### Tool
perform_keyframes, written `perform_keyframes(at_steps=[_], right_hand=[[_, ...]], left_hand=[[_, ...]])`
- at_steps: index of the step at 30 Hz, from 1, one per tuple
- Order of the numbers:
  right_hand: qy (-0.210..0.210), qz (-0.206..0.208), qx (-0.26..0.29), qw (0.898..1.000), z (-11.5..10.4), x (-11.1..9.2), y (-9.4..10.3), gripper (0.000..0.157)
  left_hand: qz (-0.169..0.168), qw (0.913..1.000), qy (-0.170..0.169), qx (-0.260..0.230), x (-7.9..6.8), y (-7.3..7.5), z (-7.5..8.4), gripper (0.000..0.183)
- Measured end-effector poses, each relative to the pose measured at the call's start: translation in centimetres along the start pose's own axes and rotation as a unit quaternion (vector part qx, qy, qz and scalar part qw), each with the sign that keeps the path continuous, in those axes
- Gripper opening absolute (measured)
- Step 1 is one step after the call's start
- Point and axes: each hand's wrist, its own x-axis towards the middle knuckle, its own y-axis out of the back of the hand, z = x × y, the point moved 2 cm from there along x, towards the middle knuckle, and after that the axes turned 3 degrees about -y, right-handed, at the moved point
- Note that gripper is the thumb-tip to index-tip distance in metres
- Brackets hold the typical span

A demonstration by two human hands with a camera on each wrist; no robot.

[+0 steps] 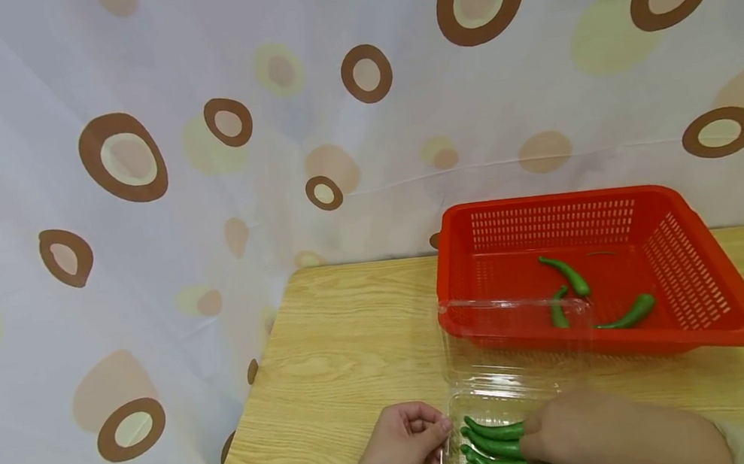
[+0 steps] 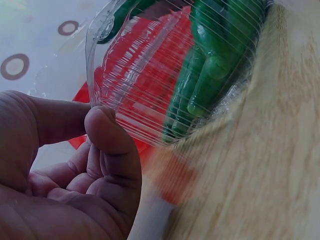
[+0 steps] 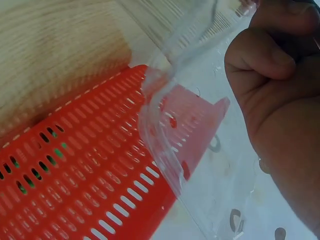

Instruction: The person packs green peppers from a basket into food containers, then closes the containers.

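Note:
A clear plastic clamshell box (image 1: 454, 406) lies on the table, its lid (image 1: 516, 345) raised towards the basket. My left hand (image 1: 400, 444) pinches the box's left rim between thumb and forefinger, as the left wrist view shows close up. Several green chili peppers (image 1: 504, 448) lie side by side in the box, stem ends hidden. Over their right ends is my right hand (image 1: 586, 429), its curled fingers gripping a pepper whose thin end points left. In the right wrist view the fingertips of this hand (image 3: 285, 95) are partly cut off.
Behind the box stands a red perforated basket (image 1: 710, 279) with several green peppers (image 1: 570, 277) in it. The lid overlaps the basket's front left side in the head view. A patterned curtain (image 1: 206, 204) hangs behind and left of the wooden table (image 1: 329, 342).

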Motion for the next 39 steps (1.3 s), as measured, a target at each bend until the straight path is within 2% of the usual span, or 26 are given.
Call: perform_keyframes(at_steps=[2,5,11,16,20,24,28,30,32,35,37,39], right_hand=[[0.022,0.017,-0.045,0.999,0.2,0.1,-0.6,0.022],[0.033,0.028,-0.067,0.997,0.5,0.1,-1.2,0.022],[0.002,0.012,-0.038,0.999,1.1,-0.2,-1.6,0.019],[-0.020,0.022,0.001,1.000,1.4,-0.6,-1.5,0.010],[-0.018,0.042,0.011,0.999,1.5,-1.1,-1.2,0.011],[-0.019,0.044,0.016,0.999,1.5,-1.5,-0.6,0.011],[0.012,0.069,0.014,0.997,1.1,-1.7,0.5,0.004],[0.055,0.125,-0.017,0.990,0.8,-2.0,1.5,0.007],[0.091,0.186,-0.051,0.977,0.5,-2.5,3.0,0.008],[0.136,0.290,-0.090,0.943,0.6,-3.2,5.9,0.007],[0.141,0.322,-0.084,0.932,1.2,-3.4,8.1,0.016],[0.131,0.343,-0.067,0.928,2.5,-3.4,10.4,0.009]], left_hand=[[-0.003,1.0000,-0.002,-0.002,0.1,-0.1,0.0,0.017],[-0.007,1.0000,-0.003,-0.005,0.2,-0.3,0.1,0.019],[-0.011,0.9999,-0.007,0.000,0.4,-0.6,0.1,0.018],[-0.014,0.9999,-0.010,0.002,0.6,-0.8,-0.1,0.018],[-0.018,0.9998,-0.009,0.002,0.7,-0.9,0.0,0.020],[-0.021,0.9998,-0.006,0.004,0.7,-1.0,-0.1,0.020],[-0.012,0.9997,0.003,0.021,0.2,-0.5,-0.2,0.018],[-0.008,0.9996,0.008,0.026,-0.1,-0.4,-0.2,0.017],[-0.009,0.9996,0.008,0.024,-0.2,-0.3,-0.1,0.018],[-0.017,0.9998,0.001,0.015,-0.1,-0.4,0.1,0.020],[-0.021,0.9997,-0.005,0.011,-0.1,-0.3,0.1,0.020],[-0.023,0.9997,-0.005,0.009,0.0,-0.3,0.1,0.020]])
